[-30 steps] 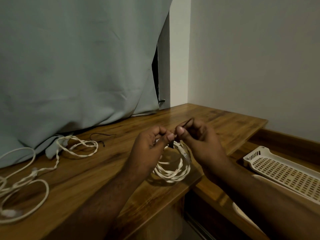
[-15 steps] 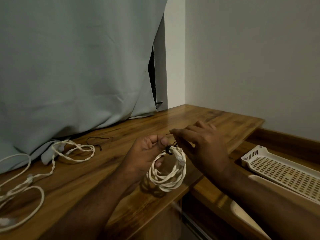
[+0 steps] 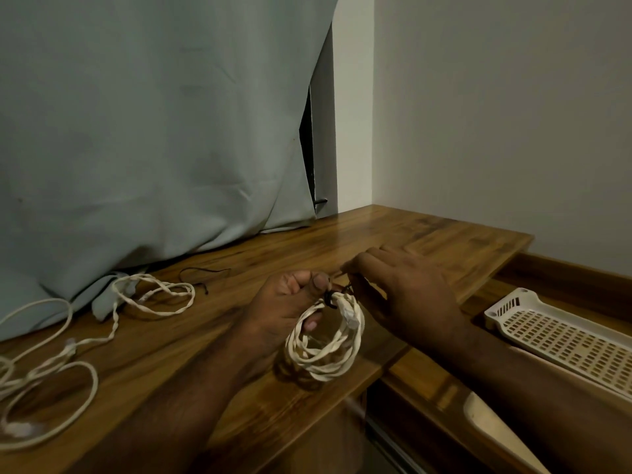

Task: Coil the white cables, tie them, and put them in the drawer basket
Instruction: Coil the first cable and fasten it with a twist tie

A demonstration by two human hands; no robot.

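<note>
A coiled white cable (image 3: 325, 347) stands on edge near the front of the wooden desk (image 3: 427, 241). A thin black tie (image 3: 330, 297) wraps the top of the coil. My left hand (image 3: 284, 302) grips the coil at its top, thumb against the tie and one finger through the loop. My right hand (image 3: 407, 292) pinches an end of the black tie just right of the coil. Two loose white cables lie at the left, one (image 3: 154, 295) by the curtain and one (image 3: 44, 371) at the desk's left edge. The white slotted drawer basket (image 3: 561, 336) lies low at the right.
A second thin black tie (image 3: 201, 273) lies on the desk behind the coil. A grey curtain (image 3: 154, 131) hangs along the back and drapes onto the desk. The desk ends at a step on the right, with a lower wooden ledge (image 3: 431, 381) beside the basket.
The tie has been drawn tighter round the coil's top. My right hand turned palm down and moved slightly right, pulling the tie end. The coil now stands more upright.
</note>
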